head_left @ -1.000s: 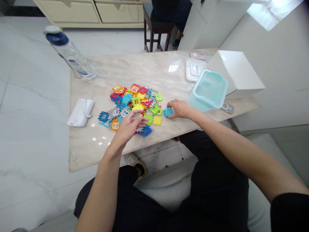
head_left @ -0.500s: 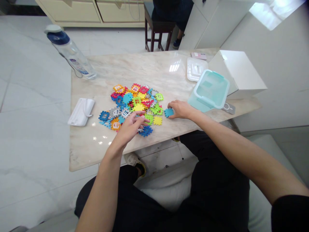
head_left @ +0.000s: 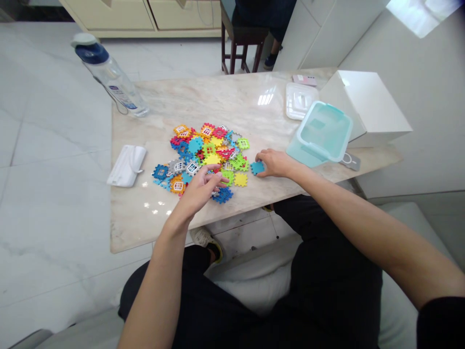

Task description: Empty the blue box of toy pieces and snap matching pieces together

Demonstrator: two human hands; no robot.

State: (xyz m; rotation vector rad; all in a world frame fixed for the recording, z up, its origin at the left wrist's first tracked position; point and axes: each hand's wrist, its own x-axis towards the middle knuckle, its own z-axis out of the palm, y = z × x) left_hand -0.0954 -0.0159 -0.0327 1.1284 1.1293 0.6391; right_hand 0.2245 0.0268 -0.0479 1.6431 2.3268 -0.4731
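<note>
Seen from above: a pale marble table (head_left: 214, 97) with, near its middle, a loose heap of interlocking plastic tiles (head_left: 209, 145) in red, orange, yellow, green, blue and grey, some with white window shapes. In the right hand (head_left: 275, 163), a light blue tile (head_left: 256, 168), pinched between thumb and fingertips, just right of the heap; cannot tell whether raised from the tabletop. Over the near side of the heap, the left hand (head_left: 201, 189), fingers loosely spread and holding nothing visible; cannot tell whether touching the tiles below. Between both hands, a yellow tile (head_left: 240, 180), lying flat beside the heap. Farther right, an open teal bin (head_left: 307, 150), near a white box (head_left: 378, 104), a translucent lid (head_left: 298, 101), a small pink box (head_left: 304, 80) and a grey device (head_left: 352, 162) marked with a white ring. At the left end, an upright clear bottle (head_left: 118, 85) with a blue cap, and a white pouch (head_left: 125, 167). Past the far edge, a dark stool (head_left: 247, 36) and another person (head_left: 265, 12), partly visible.
</note>
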